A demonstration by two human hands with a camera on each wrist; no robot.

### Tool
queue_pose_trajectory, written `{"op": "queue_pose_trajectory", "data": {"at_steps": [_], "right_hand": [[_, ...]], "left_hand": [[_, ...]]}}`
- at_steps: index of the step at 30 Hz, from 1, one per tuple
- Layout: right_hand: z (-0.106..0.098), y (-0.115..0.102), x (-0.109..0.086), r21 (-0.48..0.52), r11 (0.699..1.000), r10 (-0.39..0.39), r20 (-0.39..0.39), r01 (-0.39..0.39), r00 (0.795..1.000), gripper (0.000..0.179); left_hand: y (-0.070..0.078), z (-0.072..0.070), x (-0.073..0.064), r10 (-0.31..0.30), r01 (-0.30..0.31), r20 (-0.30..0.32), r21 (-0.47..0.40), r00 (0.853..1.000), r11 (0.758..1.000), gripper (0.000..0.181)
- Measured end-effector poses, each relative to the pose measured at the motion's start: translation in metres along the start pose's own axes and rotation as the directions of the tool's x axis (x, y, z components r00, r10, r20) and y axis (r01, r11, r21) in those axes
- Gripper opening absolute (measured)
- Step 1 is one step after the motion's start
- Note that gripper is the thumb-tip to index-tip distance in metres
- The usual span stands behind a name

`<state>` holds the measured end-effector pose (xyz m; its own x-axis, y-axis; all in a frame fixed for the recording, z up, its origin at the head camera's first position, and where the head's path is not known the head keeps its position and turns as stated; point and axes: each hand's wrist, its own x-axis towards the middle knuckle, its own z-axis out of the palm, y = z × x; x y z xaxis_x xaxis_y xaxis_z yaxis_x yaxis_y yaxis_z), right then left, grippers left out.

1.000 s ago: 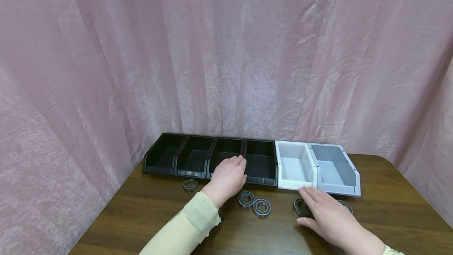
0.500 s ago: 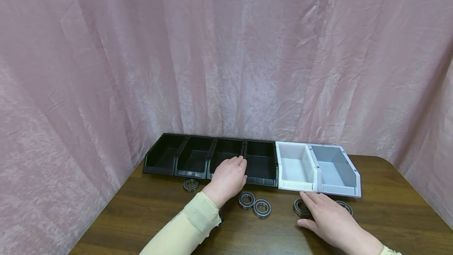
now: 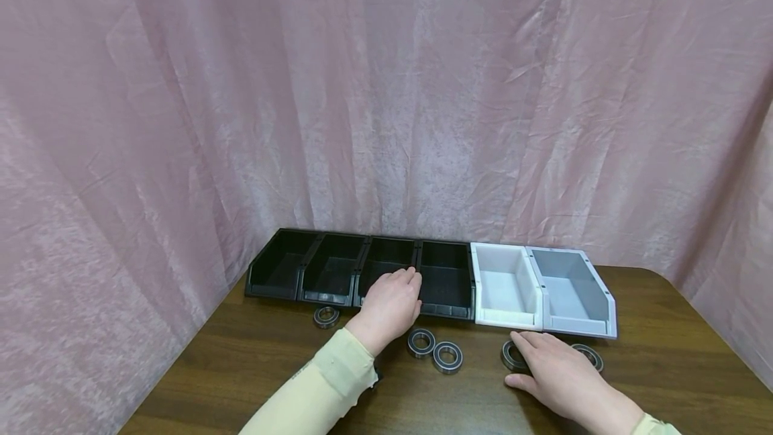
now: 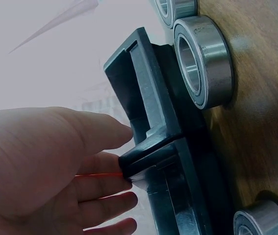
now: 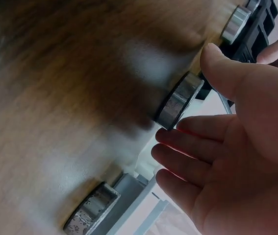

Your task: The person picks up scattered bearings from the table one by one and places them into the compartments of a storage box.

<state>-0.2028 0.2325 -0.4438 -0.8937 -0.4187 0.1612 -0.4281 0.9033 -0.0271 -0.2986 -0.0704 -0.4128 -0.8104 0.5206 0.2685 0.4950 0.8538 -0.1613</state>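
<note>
In the head view my left hand (image 3: 388, 307) is over the front edges of the third and fourth black bins (image 3: 445, 287). Its thumb and extended fingers lie close around the divider corner (image 4: 151, 147) in the left wrist view; whether they touch it I cannot tell. My right hand (image 3: 561, 374) hovers palm down before the white bin (image 3: 508, 319), fingers extended and holding nothing. Metal ball bearings lie on either side of it: one (image 3: 506, 358) by its fingers, partly covered, and another (image 3: 595, 356) to its right. In the right wrist view a bearing (image 5: 180, 100) appears beside the fingertips.
Two bearings (image 3: 421, 354) lie side by side between the hands, and another (image 3: 327, 325) left of my left hand. A grey bin (image 3: 576, 322) ends the row at right. The wooden table (image 3: 477, 401) meets a pink curtain (image 3: 386, 86) behind the bins.
My right hand has drawn back slightly toward the table's near side. The left hand keeps its place, and the bearings and bins have not moved.
</note>
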Motion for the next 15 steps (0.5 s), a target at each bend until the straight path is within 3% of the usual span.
{"op": "queue_pose_trajectory", "data": {"at_steps": [15], "right_hand": [[0.0045, 0.0003, 0.0072, -0.031, 0.999, -0.03, -0.029, 0.029, 0.999, 0.057]], "left_hand": [[0.0001, 0.0017, -0.0002, -0.008, 0.008, 0.008, -0.003, 1.0, 1.0, 0.052]]}}
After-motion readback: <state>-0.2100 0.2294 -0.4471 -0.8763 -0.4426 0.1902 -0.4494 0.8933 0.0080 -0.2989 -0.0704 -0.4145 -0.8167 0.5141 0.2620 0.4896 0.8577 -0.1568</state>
